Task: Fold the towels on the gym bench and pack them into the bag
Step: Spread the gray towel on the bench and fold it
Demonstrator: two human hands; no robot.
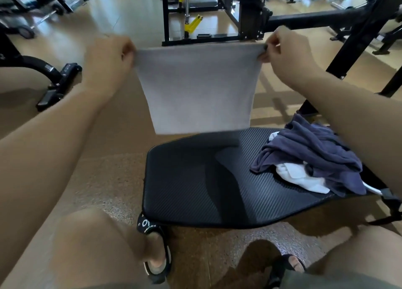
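Grey towel (196,88) is held up mid-frame, hanging flat w/ its bottom edge just above the far end of the black bench pad (195,186). Left hand (108,59) pinches the top left corner, fingers curled tight round it; right hand (285,52) pinches the top right corner btwn thumb & fingertips. Right side of the frame: a dark blue towel (313,151) lies crumpled on the bench over a white towel (298,177). Gym machines fill the top of the frame.
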